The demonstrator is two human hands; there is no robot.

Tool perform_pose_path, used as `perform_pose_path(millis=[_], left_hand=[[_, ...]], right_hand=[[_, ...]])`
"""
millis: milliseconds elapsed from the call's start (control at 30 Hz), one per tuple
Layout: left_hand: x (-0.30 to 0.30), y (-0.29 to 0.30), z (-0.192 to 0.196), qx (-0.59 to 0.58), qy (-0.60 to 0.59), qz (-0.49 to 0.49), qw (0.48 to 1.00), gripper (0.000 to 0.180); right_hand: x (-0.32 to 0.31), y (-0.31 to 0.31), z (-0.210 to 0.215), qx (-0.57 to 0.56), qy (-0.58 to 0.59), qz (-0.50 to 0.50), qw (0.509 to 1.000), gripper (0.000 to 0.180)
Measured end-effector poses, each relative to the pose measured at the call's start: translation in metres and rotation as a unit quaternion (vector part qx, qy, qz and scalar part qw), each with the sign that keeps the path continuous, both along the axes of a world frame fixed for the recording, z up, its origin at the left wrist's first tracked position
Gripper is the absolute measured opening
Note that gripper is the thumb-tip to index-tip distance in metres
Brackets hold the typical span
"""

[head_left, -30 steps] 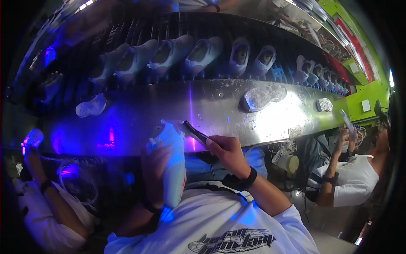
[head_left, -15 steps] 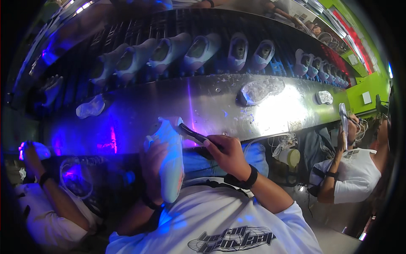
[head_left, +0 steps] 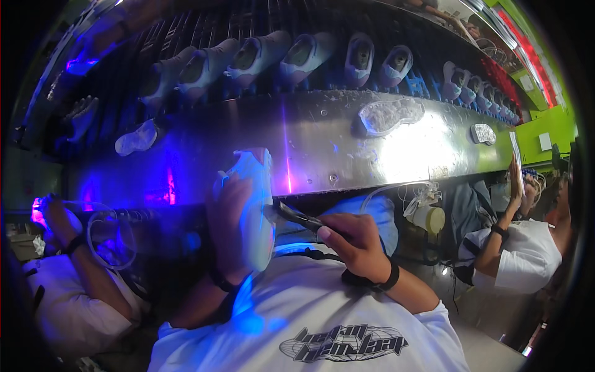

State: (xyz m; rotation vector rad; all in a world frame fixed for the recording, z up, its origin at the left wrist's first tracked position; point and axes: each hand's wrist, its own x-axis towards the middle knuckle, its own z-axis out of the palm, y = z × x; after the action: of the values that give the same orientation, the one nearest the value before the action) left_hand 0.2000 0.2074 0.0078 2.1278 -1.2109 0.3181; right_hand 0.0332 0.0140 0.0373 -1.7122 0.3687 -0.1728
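Both of your hands are engaged on one item. Your left hand (head_left: pixel 229 214) wraps closed around a pale sneaker (head_left: pixel 257 208), holding it upright in front of your chest, just near of the steel bench (head_left: pixel 372 149). Your right hand (head_left: pixel 350 239) is closed around a dark hand tool (head_left: pixel 297 217), seemingly pliers, though its jaws are too small to tell how they stand. The tool's tip touches the sneaker's right edge.

Judgement: the step in hand is working along the shoe's edge with the tool. The next move calls for a steady left-hand hold while the tip is kept against that edge.

Orientation: the sneaker's long axis runs near to far, one end toward the bench, the other toward your shirt. Which end is the toe cannot be told under the violet light.
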Motion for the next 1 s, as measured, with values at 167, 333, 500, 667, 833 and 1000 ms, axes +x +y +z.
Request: perform_pose_path(millis=[167, 333, 500, 667, 833, 1000], left_hand=[[-0.005, -0.017, 0.016, 0.037, -0.008, 0.013, 0.999, 0.062], [-0.010, -0.035, 0.032, 0.043, -0.006, 0.029, 0.999, 0.067], [-0.009, -0.057, 0.047, 0.057, 0.020, 0.024, 0.998, 0.071], [-0.003, -0.068, 0.053, 0.069, 0.007, 0.012, 0.998, 0.076], [0.014, -0.074, 0.060, 0.058, -0.012, -0.013, 0.998, 0.080], [0.031, -0.076, 0.072, 0.048, 0.020, -0.036, 0.998, 0.079]], right_hand=[[-0.014, 0.000, 0.008, -0.024, -0.060, -0.010, 0.998, 0.024], [-0.025, -0.003, 0.020, -0.068, -0.101, -0.030, 0.992, 0.022], [-0.031, -0.006, 0.029, -0.138, -0.111, -0.095, 0.980, 0.022], [-0.028, -0.023, 0.050, -0.210, -0.090, -0.130, 0.965, 0.021], [-0.007, -0.050, 0.061, -0.294, -0.122, -0.094, 0.943, 0.022], [0.019, -0.070, 0.051, -0.277, -0.178, -0.066, 0.942, 0.020]])
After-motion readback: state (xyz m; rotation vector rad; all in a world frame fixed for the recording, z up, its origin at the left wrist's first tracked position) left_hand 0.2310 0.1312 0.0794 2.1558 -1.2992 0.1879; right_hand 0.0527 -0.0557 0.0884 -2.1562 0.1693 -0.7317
